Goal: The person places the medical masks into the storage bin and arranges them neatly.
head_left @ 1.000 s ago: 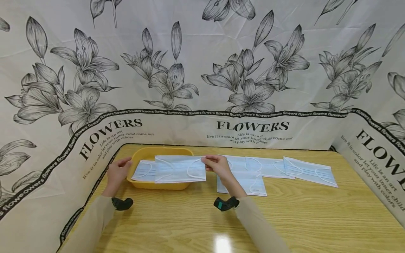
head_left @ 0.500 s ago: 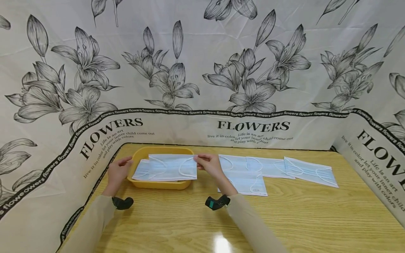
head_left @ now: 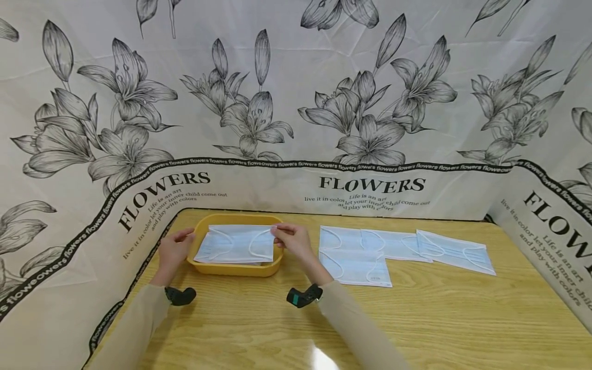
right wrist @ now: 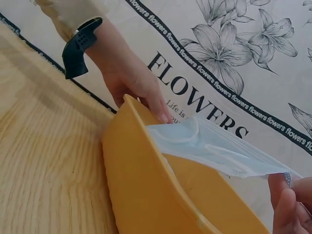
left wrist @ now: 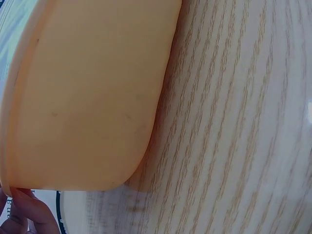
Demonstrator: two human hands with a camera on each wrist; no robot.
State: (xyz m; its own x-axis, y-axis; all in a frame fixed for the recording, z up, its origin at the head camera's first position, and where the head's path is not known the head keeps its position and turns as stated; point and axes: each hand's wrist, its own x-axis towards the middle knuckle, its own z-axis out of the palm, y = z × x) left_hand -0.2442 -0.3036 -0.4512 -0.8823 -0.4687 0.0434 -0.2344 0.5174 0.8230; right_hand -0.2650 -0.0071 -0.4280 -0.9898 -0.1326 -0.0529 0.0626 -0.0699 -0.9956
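My right hand (head_left: 296, 244) pinches the upper right corner of a light blue face mask (head_left: 240, 241), which lies across the opening of a yellow plastic tub (head_left: 231, 270). In the right wrist view the mask (right wrist: 219, 148) slopes over the tub's rim, its far end near my left hand (right wrist: 136, 85). Another mask shows partly under it at the tub's left side. At the left end of the tub, my left hand (head_left: 173, 253) holds the rim between thumb and fingers; the left wrist view shows the fingers (left wrist: 36, 212) at the tub's corner.
Several more face masks (head_left: 356, 267) lie flat and overlapping on the wooden table (head_left: 439, 318), right of the tub. A white cloth with printed flowers (head_left: 370, 190) hangs behind and along both sides. Each wrist wears a black camera band (head_left: 304, 296).
My right hand has moved left with its mask, bringing it from partly beyond the tub's right edge to over the opening. My left hand has stayed at the rim.
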